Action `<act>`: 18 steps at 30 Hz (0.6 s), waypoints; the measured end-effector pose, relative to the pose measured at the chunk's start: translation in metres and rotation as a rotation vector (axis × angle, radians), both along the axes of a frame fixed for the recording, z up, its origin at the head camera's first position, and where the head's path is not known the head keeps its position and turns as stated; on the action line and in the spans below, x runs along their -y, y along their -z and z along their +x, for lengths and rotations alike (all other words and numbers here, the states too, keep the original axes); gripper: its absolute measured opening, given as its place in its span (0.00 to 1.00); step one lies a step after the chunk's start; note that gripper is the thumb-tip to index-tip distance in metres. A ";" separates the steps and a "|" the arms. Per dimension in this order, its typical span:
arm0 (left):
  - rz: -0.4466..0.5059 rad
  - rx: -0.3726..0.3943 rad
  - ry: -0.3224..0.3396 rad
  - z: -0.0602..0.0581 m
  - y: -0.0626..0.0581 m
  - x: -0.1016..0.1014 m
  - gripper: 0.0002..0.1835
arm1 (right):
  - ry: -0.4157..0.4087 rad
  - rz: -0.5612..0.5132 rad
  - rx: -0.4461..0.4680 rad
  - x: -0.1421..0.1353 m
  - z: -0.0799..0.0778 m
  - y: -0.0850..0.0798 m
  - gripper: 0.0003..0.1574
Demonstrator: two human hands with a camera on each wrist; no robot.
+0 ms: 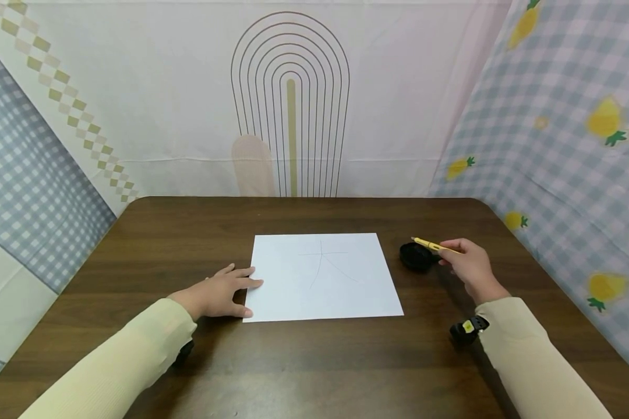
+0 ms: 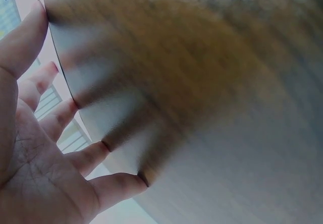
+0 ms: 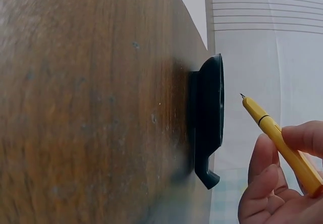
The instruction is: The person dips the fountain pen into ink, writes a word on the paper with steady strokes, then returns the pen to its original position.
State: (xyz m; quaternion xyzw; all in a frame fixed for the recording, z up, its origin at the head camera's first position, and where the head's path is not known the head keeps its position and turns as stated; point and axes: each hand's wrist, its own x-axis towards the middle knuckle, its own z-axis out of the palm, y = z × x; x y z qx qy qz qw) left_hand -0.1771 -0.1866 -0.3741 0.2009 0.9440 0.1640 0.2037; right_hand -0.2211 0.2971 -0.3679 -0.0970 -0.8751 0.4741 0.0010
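Observation:
A white sheet of paper (image 1: 367, 297) lies on the table with thin grey lines drawn on it, crossing near its upper middle. My left hand (image 1: 220, 294) rests with spread fingers at the sheet's left edge, thumb and some fingertips on the paper. Over at the right, my right hand (image 1: 469, 267) pinches a yellow pencil (image 3: 275, 135) between thumb and fingers. Its dark tip points left, raised above the table. Below the pencil sits a small round black dish (image 3: 209, 103) with a short bent handle; the hand is just right of it, apart.
The brown wooden table (image 1: 314, 366) has rounded far corners. Behind it hangs a white cloth (image 1: 178, 87) with arch lines, and a blue checked cloth (image 1: 555, 174) with yellow fruit prints drapes along the right side.

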 end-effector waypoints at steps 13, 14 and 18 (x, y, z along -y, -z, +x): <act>-0.006 0.006 0.002 0.001 -0.001 -0.001 0.37 | 0.091 -0.052 -0.002 -0.008 0.003 0.000 0.23; -0.008 0.006 0.002 0.001 -0.002 -0.001 0.37 | 0.093 -0.051 -0.002 -0.008 0.004 0.000 0.23; -0.009 0.006 0.004 0.001 -0.003 -0.001 0.37 | 0.103 -0.060 -0.005 -0.012 0.006 0.000 0.22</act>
